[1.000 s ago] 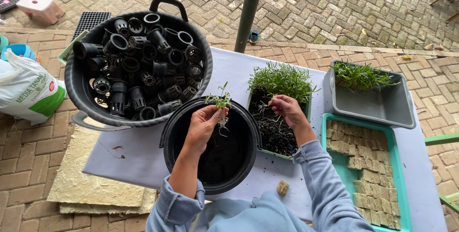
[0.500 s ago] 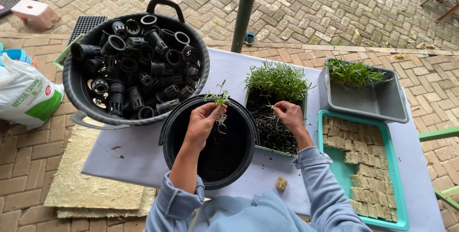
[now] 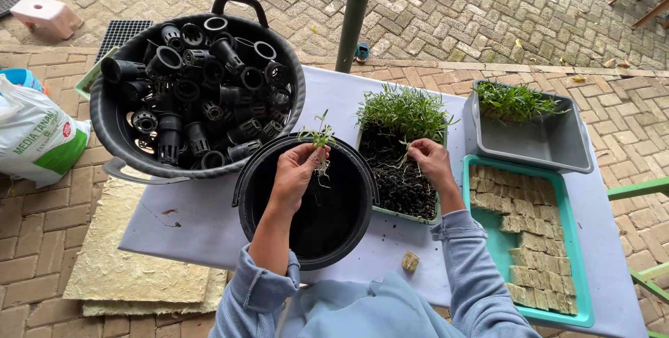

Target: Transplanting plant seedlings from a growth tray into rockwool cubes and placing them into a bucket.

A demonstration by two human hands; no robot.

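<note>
My left hand holds a small bunch of green seedlings with dangling roots over an empty black bucket. My right hand reaches into the green seedling tray, its fingertips pinched on a seedling stem at the edge between the dense green sprouts and the bare dark soil.
A large dark tub full of several black net pots stands at the left. A grey bin with seedlings and a teal tray of beige cubes lie at the right. One loose cube rests on the white table. A pole rises behind.
My left hand has stayed over the bucket with its seedlings. My right hand has shifted slightly along the tray's sprouts and pinched a stem.
</note>
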